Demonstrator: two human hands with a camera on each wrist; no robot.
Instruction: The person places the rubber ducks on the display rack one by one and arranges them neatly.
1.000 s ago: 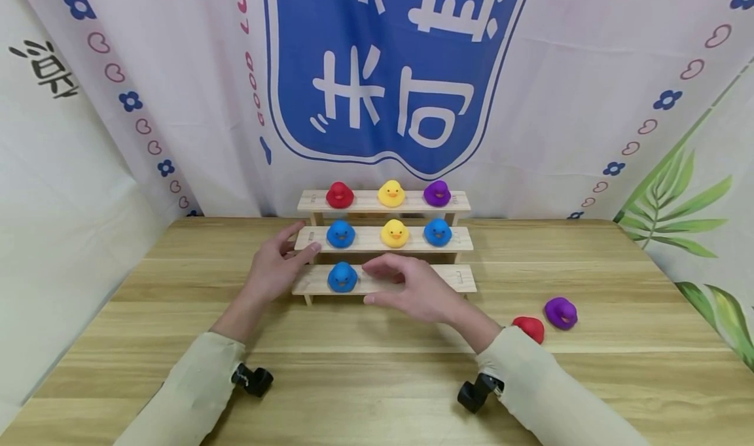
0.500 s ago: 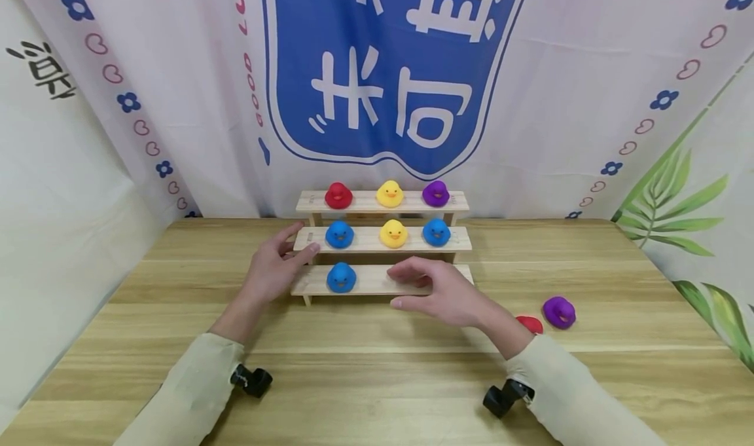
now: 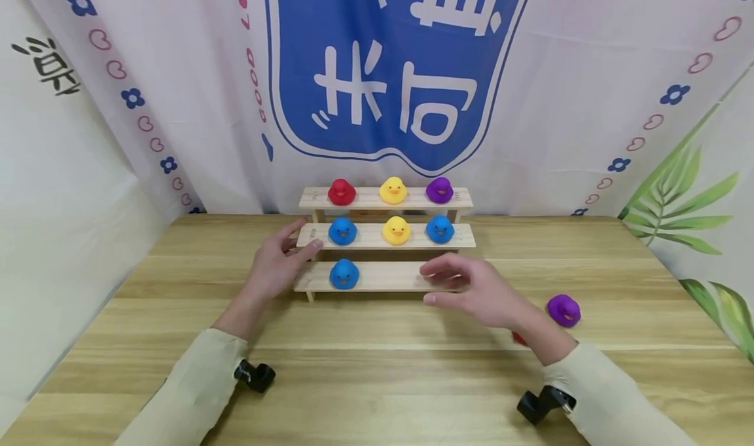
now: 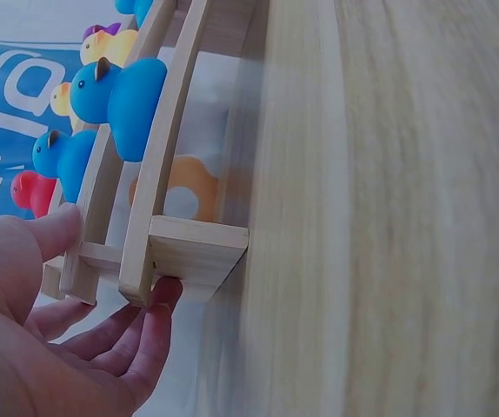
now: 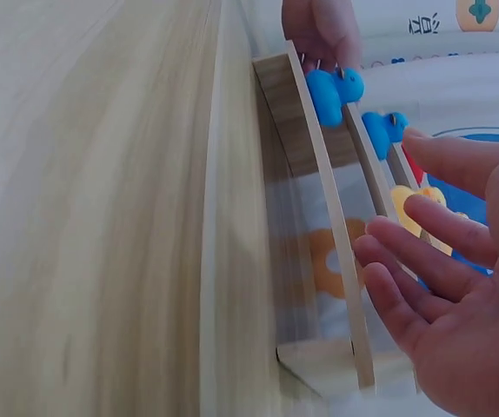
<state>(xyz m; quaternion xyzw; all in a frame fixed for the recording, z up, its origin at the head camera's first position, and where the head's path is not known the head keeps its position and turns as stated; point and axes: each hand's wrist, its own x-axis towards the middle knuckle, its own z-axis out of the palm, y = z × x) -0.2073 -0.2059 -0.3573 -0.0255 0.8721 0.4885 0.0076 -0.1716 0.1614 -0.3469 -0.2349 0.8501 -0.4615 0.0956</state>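
Note:
A three-tier wooden display stand (image 3: 385, 277) stands at the back of the table. On its bottom tier a blue rubber duck (image 3: 344, 274) sits near the left end. My left hand (image 3: 277, 266) holds the stand's left end: the left wrist view shows the thumb on the middle tier and fingertips (image 4: 164, 295) touching the underside of the bottom tier. My right hand (image 3: 483, 292) hovers at the bottom tier's right end, fingers loosely bent with nothing between them. In the right wrist view its palm (image 5: 484, 339) is bare.
A blue duck (image 3: 342, 230), a yellow duck (image 3: 396, 230) and another blue duck (image 3: 440, 229) fill the middle tier. Red (image 3: 341, 192), yellow (image 3: 393, 190) and purple (image 3: 439, 190) ducks sit on top. On the table's right lie a purple duck (image 3: 563, 310) and a mostly hidden red duck (image 3: 518, 338).
My right hand has moved rightward along the bottom tier, from beside the blue duck to the right end. The right forearm now covers most of the loose red duck. My left hand keeps its place.

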